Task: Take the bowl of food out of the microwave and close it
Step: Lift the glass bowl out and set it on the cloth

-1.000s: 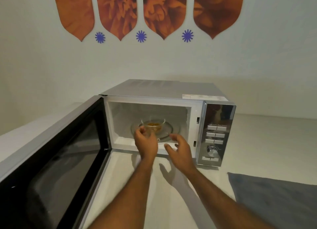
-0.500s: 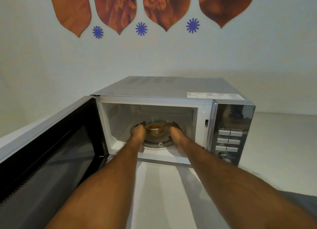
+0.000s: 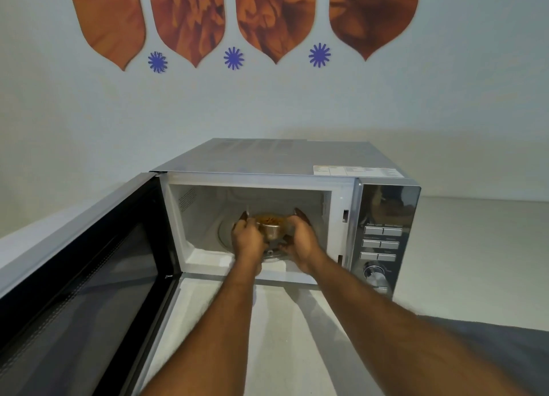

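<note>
Grip: both hands closed on the bowl [image 3: 271,228], 1 on each side, inside the microwave [image 3: 285,170] cavity.
Left hand [image 3: 248,241]: wrapped around the bowl's left side, fingers curled toward the back, thumb on the near side.
Right hand [image 3: 301,242]: cupped against the bowl's right side, fingertips reaching round the far rim, thumb low near the base.
Bowl: small, clear glass, upright, holding orange-brown food; sits between the 2 hands over the middle of the cavity.
Contact below: cannot tell whether the bowl is touching the turntable [image 3: 225,232] or lifted just clear of it; the hands hide the base.
Turntable: round glass plate on the cavity floor, its left arc showing beside the left hand.
Door [image 3: 89,276]: swung fully open to the left, dark window facing the camera, hinged at the cavity's left edge.
Control panel [image 3: 383,235]: mirrored strip on the right of the cavity, 3 rows of 2 buttons with 1 round dial [image 3: 375,274] beneath.
Counter [image 3: 279,336]: pale surface under the microwave; both forearms stretch across it into the opening.
Cloth [image 3: 505,351]: grey, lying flat on the counter at lower right, partly under the right forearm in view.
Wall [image 3: 89,128]: plain white behind the microwave, 4 orange leaf-shaped decals along the top, 3 blue starburst decals between their tips.
</note>
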`<state>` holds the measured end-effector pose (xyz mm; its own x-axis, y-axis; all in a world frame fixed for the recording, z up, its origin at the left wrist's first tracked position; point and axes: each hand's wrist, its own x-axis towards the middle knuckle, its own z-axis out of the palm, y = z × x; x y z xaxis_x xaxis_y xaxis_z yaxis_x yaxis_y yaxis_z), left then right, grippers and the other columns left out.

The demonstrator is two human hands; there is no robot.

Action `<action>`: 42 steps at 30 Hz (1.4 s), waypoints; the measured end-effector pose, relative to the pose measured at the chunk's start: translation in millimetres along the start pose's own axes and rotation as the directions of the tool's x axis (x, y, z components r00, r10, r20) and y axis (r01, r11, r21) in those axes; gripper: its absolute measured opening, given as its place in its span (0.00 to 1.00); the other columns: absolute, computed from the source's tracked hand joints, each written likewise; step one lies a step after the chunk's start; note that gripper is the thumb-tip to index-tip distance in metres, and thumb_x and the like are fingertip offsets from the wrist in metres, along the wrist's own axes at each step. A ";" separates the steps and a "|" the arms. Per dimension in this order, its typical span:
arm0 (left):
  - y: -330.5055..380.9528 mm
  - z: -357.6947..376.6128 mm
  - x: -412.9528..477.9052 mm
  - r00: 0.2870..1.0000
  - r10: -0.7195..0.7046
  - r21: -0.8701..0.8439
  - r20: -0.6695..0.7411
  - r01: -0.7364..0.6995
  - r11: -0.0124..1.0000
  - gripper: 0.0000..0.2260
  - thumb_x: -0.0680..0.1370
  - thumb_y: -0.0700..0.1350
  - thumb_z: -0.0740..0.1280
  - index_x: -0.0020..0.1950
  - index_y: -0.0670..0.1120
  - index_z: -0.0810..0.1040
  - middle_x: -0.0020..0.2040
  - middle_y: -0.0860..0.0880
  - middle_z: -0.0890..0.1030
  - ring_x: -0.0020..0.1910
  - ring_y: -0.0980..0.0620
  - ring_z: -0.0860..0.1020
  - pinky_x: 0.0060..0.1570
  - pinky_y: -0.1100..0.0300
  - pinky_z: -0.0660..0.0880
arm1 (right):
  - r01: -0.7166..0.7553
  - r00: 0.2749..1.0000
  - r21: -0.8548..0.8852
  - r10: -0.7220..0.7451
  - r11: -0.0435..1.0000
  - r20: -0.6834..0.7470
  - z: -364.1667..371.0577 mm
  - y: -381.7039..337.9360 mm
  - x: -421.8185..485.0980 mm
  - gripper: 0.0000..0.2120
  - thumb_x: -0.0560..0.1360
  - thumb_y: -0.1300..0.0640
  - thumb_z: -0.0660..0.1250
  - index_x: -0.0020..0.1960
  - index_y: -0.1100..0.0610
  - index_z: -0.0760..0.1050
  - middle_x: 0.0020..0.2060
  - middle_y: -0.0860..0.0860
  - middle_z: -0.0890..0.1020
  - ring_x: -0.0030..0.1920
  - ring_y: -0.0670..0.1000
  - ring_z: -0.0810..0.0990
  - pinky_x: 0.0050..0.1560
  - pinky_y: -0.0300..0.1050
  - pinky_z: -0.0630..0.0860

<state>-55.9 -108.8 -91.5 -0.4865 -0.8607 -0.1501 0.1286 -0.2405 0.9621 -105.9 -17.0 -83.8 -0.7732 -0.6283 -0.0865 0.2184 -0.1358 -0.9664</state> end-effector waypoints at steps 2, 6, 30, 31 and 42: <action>-6.0 -6.2 -20.4 1.000 0.008 -0.064 -0.004 -0.009 0.998 0.14 0.84 0.49 0.58 0.67 0.50 0.76 0.59 0.43 0.81 0.57 0.40 0.81 0.59 0.41 0.80 | 0.053 0.998 0.005 -0.052 0.999 -0.030 -2.3 5.5 -13.6 0.20 0.83 0.60 0.57 0.74 0.55 0.66 0.65 0.60 0.77 0.61 0.61 0.80 0.61 0.57 0.78; -21.2 -26.9 -64.0 1.000 -0.005 -0.196 -0.027 0.000 0.981 0.17 0.83 0.45 0.59 0.71 0.48 0.76 0.61 0.41 0.82 0.59 0.38 0.82 0.56 0.45 0.81 | 0.169 0.984 -0.137 -0.176 0.976 -0.040 -8.8 22.9 -48.4 0.22 0.83 0.63 0.58 0.76 0.52 0.63 0.62 0.54 0.79 0.55 0.52 0.83 0.56 0.49 0.82; -118.3 8.8 -258.2 0.882 0.001 0.125 0.472 -0.068 0.990 0.19 0.84 0.44 0.60 0.76 0.51 0.69 0.71 0.47 0.76 0.68 0.44 0.77 0.66 0.43 0.76 | 0.153 0.827 -0.147 -0.208 0.977 -0.522 -143.3 68.2 -245.0 0.15 0.83 0.58 0.58 0.70 0.56 0.68 0.61 0.59 0.80 0.56 0.55 0.82 0.52 0.45 0.80; -120.2 22.1 -267.5 0.865 -0.005 0.147 0.501 -0.079 0.986 0.20 0.84 0.44 0.60 0.76 0.51 0.69 0.72 0.47 0.76 0.68 0.44 0.77 0.68 0.45 0.75 | 0.164 0.812 -0.137 -0.213 0.977 -0.543 -156.0 62.6 -253.2 0.14 0.84 0.57 0.58 0.69 0.56 0.68 0.59 0.58 0.81 0.54 0.53 0.82 0.47 0.41 0.80; -149.5 104.2 -326.3 0.695 -0.170 0.162 0.699 0.078 0.984 0.26 0.85 0.57 0.49 0.65 0.42 0.80 0.61 0.41 0.83 0.63 0.45 0.80 0.70 0.44 0.71 | 0.153 0.764 -0.046 -0.147 0.987 -0.628 -252.4 31.5 -297.8 0.21 0.85 0.52 0.51 0.67 0.67 0.70 0.58 0.65 0.80 0.56 0.61 0.81 0.53 0.51 0.80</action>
<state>-6.4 254.8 -162.6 -0.9638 -0.2436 -0.1086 -0.0510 -0.2311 0.9716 -19.0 359.2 -149.6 -0.9969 0.0211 -0.0757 0.0702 -0.1945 -0.9784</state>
